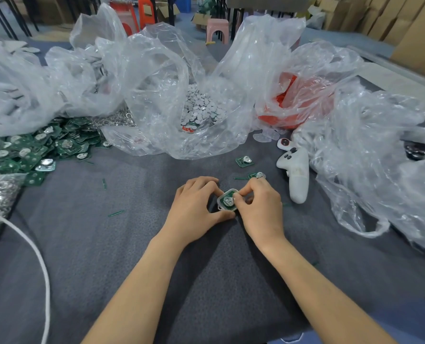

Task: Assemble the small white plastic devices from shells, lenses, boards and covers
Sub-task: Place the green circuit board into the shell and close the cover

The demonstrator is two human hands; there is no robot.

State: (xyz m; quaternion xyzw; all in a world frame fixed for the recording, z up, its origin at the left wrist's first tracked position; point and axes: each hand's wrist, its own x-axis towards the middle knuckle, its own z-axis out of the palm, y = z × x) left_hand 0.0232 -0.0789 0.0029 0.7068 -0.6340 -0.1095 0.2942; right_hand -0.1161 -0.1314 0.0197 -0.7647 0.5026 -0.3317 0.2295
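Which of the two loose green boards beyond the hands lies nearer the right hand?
The nearer board sits just beyond the knuckles of the right hand; the other board lies farther back and left.

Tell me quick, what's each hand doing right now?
Left hand: grips the shell with the green board in it.
Right hand: pinches the same shell at its edge.

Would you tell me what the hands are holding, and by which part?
One white shell with a green board inside: left hand grips its left edge, right hand pinches its right edge.
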